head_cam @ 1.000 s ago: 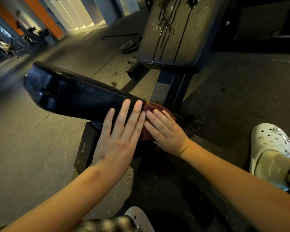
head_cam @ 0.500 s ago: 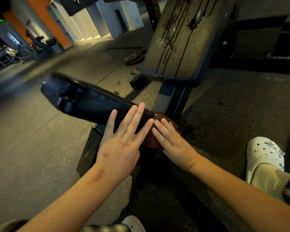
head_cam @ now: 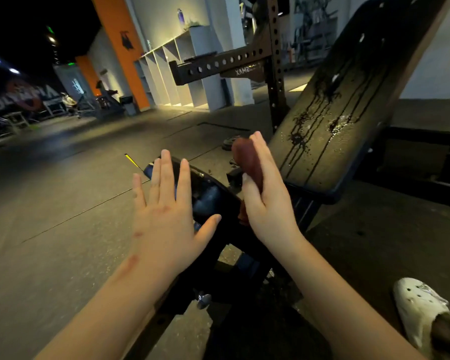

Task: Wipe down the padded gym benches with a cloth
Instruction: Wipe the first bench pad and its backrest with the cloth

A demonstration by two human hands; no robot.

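Spreading the left hand [head_cam: 166, 219] flat and wide, fingers straight, over the near end of the seat pad [head_cam: 213, 196], and not managing to tell whether pressing on it or hovering just above. Gripping the cloth [head_cam: 246, 159] in the right hand [head_cam: 268, 201], thumb on one side and fingers wrapped round the other, raised clear of the seat and held near the lower part of the backrest pad [head_cam: 348, 107], apart from it. Judging the step in hand as bringing the cloth to the wet backrest. Risking several things from here: letting the dark runs creep down the tilted slab and drip off its bottom edge onto the floor [head_cam: 63, 203] by starting low instead of at the top; smearing rather than lifting, with so small a wad probably soaking through fast; dropping the cloth, with only thumb and fingers pinning it; skidding a palm on slick, wet upholstery. Looking at surfaces: noting the backrest as a long flat board with rounded corners, covered in smooth dark vinyl-like skin, dull where dry, glistening in beads and streaks; seeing the seat as black, glossy and bluntly rounded at the nose; reading the cloth as soft, reddish-brown, rolled into a thick sausage; taking the floor as speckled and rubbery-looking, the rack upright [head_cam: 276, 81] behind as matt metal punched with rows of holes.
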